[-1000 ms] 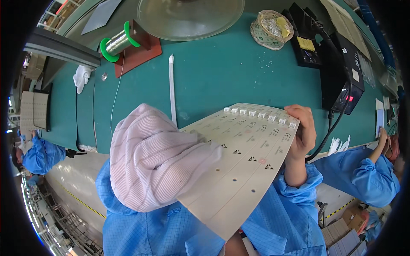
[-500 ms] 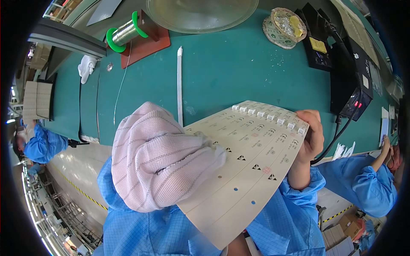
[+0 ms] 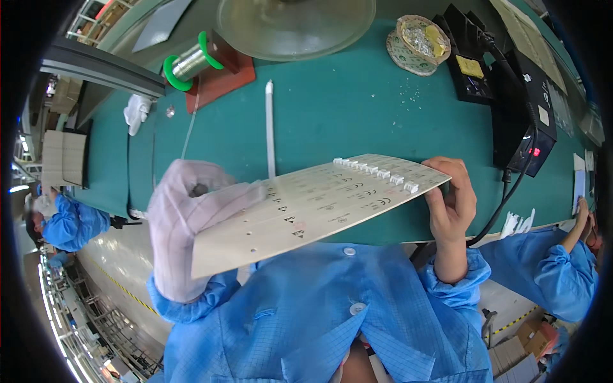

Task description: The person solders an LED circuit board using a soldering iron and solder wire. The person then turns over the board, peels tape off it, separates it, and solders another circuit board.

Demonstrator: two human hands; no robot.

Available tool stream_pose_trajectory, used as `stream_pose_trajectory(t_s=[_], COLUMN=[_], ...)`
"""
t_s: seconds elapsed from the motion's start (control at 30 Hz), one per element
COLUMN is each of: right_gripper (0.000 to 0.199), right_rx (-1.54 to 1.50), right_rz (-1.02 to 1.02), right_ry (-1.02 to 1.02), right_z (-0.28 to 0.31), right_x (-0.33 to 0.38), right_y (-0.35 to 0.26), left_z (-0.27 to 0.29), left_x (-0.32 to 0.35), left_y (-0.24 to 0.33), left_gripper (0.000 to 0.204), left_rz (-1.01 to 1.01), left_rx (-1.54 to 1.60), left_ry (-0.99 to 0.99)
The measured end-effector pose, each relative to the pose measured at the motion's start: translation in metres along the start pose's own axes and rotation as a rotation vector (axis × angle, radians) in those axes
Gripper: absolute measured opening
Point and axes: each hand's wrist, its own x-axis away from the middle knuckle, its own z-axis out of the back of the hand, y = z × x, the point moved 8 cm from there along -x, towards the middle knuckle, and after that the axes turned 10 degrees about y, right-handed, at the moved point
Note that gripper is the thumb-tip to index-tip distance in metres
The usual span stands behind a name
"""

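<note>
A thin cream-white circuit board panel (image 3: 306, 210) hangs tilted in front of me, printed with small black marks and slightly bowed. Along its far right part stands a row of small white connectors (image 3: 375, 171). My left hand (image 3: 191, 198), in a pale pinkish striped knit glove, is closed at the panel's left end, its fingers lying over the upper edge; part of the grip is blurred. Bare, my right hand (image 3: 452, 198) pinches the panel's right corner between thumb and fingers.
On the green mat lie a white strip (image 3: 270, 127), a solder wire spool (image 3: 193, 62) on a red-brown stand, a round translucent dish (image 3: 294, 32) and a bowl of scraps (image 3: 421, 41). A black soldering station (image 3: 520, 121) with its cable is at right. Co-workers sit at both sides.
The panel has tipped flatter and swung left and away from my body. My gloved left hand has moved left and lower; the right hand keeps its corner grip.
</note>
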Motion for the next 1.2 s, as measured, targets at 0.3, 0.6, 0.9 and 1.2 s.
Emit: stream_pose_trajectory(t_s=[0.3,0.6,0.9,1.2], right_gripper=[0.059,0.031,0.034,0.036], right_rx=[-0.034,0.016,0.032,0.04], right_rz=[-0.268,0.237,0.246,0.261], right_ry=[-0.126,0.05,0.082,0.065], right_z=[-0.022,-0.034,-0.043,-0.043], right_x=[0.005,-0.02,-0.021,-0.021], right_y=[0.007,-0.066,-0.073,-0.07], left_z=[-0.05,-0.161,-0.17,-0.166], left_x=[0.015,0.028,0.039,0.021], left_y=[-0.066,-0.115,-0.107,-0.08], left_gripper=[0.014,0.018,0.017,0.017], left_rz=[0.135,0.944,1.221,1.259], left_rx=[0.722,1.459,1.401,1.226], left_ry=[0.201,-0.101,-0.151,-0.232])
